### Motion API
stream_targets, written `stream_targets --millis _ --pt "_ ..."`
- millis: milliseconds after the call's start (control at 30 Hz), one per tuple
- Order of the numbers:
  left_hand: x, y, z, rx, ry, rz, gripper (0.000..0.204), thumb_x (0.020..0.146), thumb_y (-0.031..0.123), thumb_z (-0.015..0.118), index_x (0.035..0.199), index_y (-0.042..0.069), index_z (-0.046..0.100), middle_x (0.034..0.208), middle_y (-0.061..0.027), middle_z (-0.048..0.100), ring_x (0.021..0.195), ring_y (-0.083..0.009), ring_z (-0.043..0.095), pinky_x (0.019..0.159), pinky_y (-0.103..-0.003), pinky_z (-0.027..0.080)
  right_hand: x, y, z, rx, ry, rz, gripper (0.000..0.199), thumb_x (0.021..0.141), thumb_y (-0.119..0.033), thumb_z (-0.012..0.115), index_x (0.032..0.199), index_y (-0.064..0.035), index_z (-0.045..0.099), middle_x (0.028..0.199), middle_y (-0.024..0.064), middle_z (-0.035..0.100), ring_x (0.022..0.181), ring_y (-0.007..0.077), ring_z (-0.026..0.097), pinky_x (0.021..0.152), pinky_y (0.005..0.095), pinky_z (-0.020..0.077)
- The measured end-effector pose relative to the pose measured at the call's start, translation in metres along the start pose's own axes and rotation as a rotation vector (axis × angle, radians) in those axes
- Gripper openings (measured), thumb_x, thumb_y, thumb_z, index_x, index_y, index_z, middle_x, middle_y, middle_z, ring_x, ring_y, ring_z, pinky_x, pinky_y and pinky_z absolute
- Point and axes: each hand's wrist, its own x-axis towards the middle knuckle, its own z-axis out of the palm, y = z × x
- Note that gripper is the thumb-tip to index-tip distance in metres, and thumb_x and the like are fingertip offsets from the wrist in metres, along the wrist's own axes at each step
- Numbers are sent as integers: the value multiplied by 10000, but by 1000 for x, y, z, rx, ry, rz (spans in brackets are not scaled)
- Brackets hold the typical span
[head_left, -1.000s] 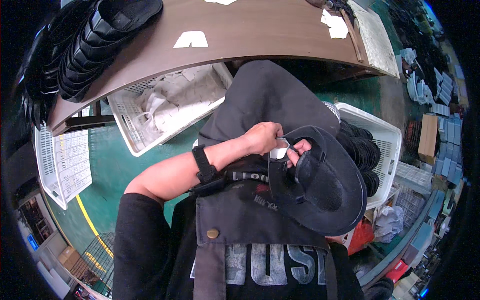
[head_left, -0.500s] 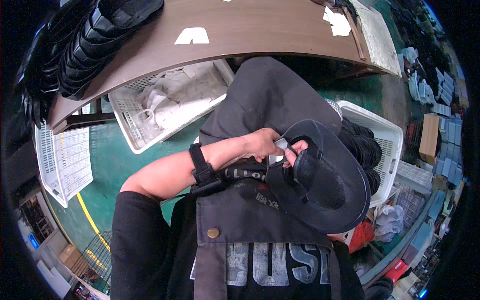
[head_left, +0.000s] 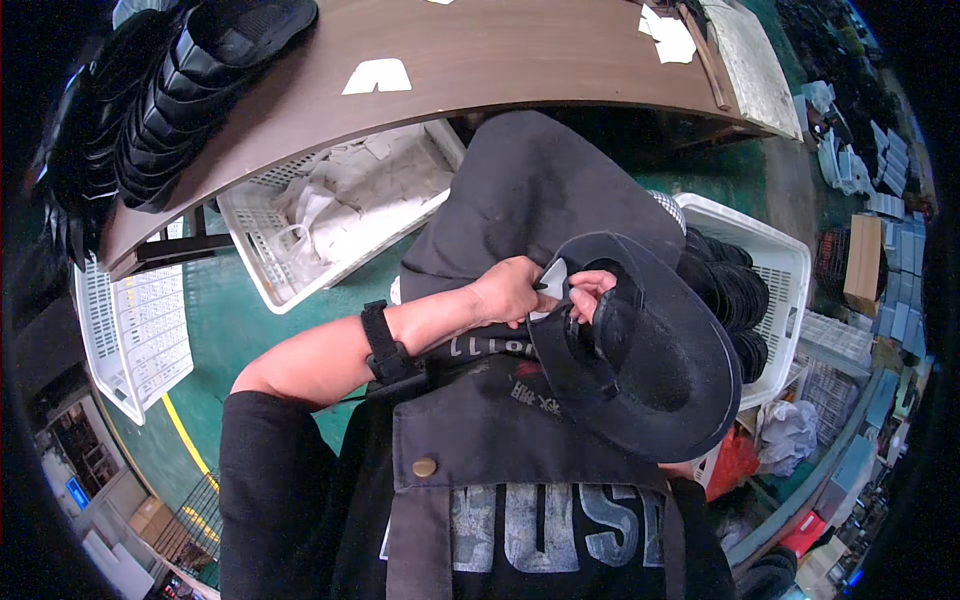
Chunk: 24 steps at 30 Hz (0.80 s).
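Note:
A black shoe upper (head_left: 655,385) with a broad curved rim lies tilted in my lap, against the dark apron. My left hand (head_left: 508,291) is closed in a pinch at its left edge, gripping a small white piece (head_left: 552,276). The fingers of my right hand (head_left: 592,295) come up through the opening, curled around the upper beside the white piece. The right forearm is mostly hidden under the upper. A black strap (head_left: 383,335) circles my left wrist.
A brown table (head_left: 500,60) stands ahead, bearing stacked black uppers (head_left: 165,130) and a white cutout (head_left: 378,76). Below it is a white basket (head_left: 270,285) of white pieces. At the right, another white basket (head_left: 790,300) holds several black uppers (head_left: 720,280).
My left hand has drawn slightly left and its fingers have closed more. The right fingers have lifted a little off the white piece, which shows more now.

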Motion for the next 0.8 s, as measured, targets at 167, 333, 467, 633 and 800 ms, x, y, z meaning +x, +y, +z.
stream_targets --millis 167,333,467,633,800 --pt "-2 7 -2 114 22 52 218 813 187 671 938 8 664 647 -67 608 487 -123 563 453 -284 479 -4 13 -26 -96 80 183 382 826 -189 684 1128 -27 516 924 78 623 775 180 589 704 301 470" --pt "5 17 17 265 30 115 208 794 204 658 825 -1 657 618 -90 627 524 -181 615 541 -316 505 3 -10 -13 13 243 60 546 766 -195 738 1207 0 481 1129 123 578 1044 249 545 901 347 433" --pt "3 26 0 285 -29 212 262 802 241 613 759 -17 624 633 -105 639 558 -191 629 604 -338 503 10 -45 -10 305 109 141 583 766 -115 731 1255 11 440 1184 91 535 1121 215 491 974 325 364" --pt "-32 70 -32 913 436 1158 315 780 195 594 1033 8 583 1045 -135 560 1000 -268 548 809 -379 461 10 -67 -37 82 264 -111 550 802 -136 680 1268 -5 417 1228 123 502 1139 262 488 975 372 386" --pt "-34 74 -45 1353 337 1466 317 722 202 543 997 57 604 1021 -69 573 1053 -224 533 963 -409 388 28 -100 -28 -1025 241 -131 530 847 -247 621 1274 -8 416 1258 114 483 1150 282 483 998 387 365"
